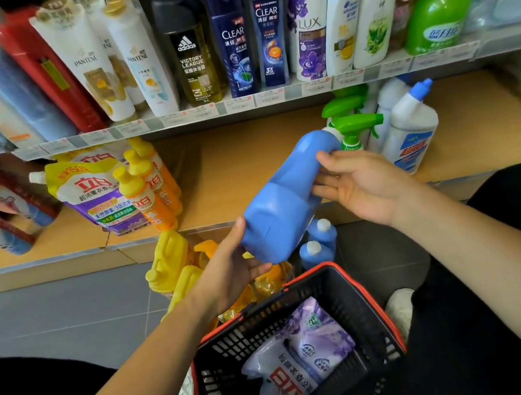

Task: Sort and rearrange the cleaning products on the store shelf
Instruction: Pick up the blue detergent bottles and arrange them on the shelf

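Above the front edge of the lower shelf, about mid-width, a blue bottle was held in the air between both hands. It was tilted, with its base down and to the left and its narrow end up and to the right, toward the back of the shelf.

Left hand: cupped the base from below, fingers nearly straight under it, thumb laid up the bottle's side.

Right hand: palm up, fingers spread and almost straight. Fingertips touched the bottle's narrow upper part from beneath and the thumb lay on top of it. No tight curl was seen.

Lower shelf, left part: a row of yellow-capped orange bottles stood front to back, with a yellow-and-purple refill pouch just beside them on their left.

Lower shelf, right part: green trigger sprayers stood behind the blue bottle's upper end, and white bottles with angled blue caps stood just to their right.

Upper shelf: upright shampoo and body-wash bottles were lined along its front edge, above the price tags.

Floor below the lower shelf's front edge: yellow jugs sat to the left and two small blue bottles with white caps sat under the held bottle.

Nearest the camera, a black basket with a red rim held a pale purple refill pouch lying flat.
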`<act>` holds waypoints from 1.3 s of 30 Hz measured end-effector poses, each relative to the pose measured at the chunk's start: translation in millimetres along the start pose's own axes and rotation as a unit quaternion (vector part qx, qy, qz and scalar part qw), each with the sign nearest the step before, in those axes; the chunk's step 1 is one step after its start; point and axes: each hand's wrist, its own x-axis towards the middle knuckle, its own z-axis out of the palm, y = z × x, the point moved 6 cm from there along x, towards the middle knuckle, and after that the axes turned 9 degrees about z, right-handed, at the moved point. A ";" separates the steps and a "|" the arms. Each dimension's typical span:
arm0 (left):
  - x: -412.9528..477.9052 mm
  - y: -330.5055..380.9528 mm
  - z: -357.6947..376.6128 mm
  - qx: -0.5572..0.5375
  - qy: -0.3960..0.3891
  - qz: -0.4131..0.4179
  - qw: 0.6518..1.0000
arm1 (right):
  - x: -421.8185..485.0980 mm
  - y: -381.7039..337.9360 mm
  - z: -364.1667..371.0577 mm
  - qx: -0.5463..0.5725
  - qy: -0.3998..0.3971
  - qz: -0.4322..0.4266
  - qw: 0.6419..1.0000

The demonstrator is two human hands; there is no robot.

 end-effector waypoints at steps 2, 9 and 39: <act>-0.2 2.0 2.4 0.041 -0.012 0.014 0.999 | 1.6 -0.1 0.1 0.020 0.016 0.000 1.000; -4.0 10.1 7.4 0.114 -0.008 0.056 0.992 | 1.4 3.6 -0.5 0.048 0.052 -0.005 0.997; -36.7 -25.8 -9.8 0.590 -0.125 0.264 0.753 | 11.8 -0.3 2.1 0.101 0.125 -0.006 0.987</act>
